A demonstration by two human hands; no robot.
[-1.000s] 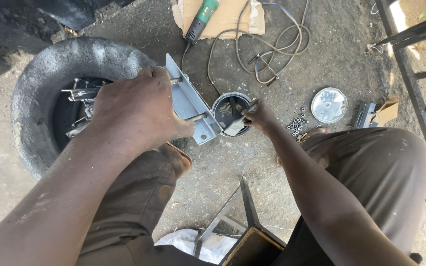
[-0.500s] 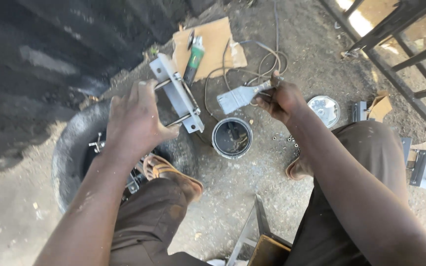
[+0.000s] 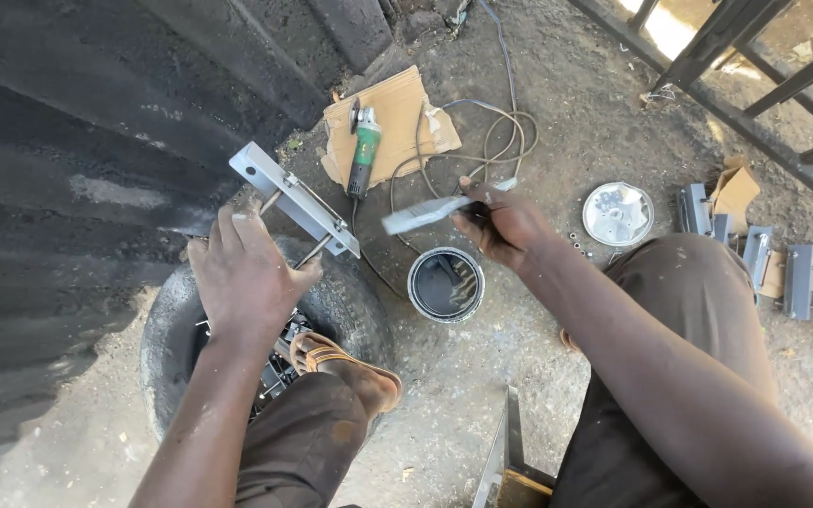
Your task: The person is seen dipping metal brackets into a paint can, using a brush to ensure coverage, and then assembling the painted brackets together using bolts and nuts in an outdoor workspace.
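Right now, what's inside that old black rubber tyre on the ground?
Inside the old black rubber tyre, dark metal parts show in its hollow. The left hand, forearm and sandalled foot cover most of the opening, so the rest is hidden.

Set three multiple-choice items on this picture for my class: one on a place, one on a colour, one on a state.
1. Where is the angle grinder?
A. on cardboard
B. in the paint can
C. on the tyre

2. What colour is the grinder's body?
A. red
B. green
C. yellow

3. How is the paint can?
A. lidded
B. tipped over
C. open and upright

Answers: 1 A, it lies on the cardboard sheet. 2 B, its body shows green. 3 C, the rim is open, and the lid lies apart on the ground.
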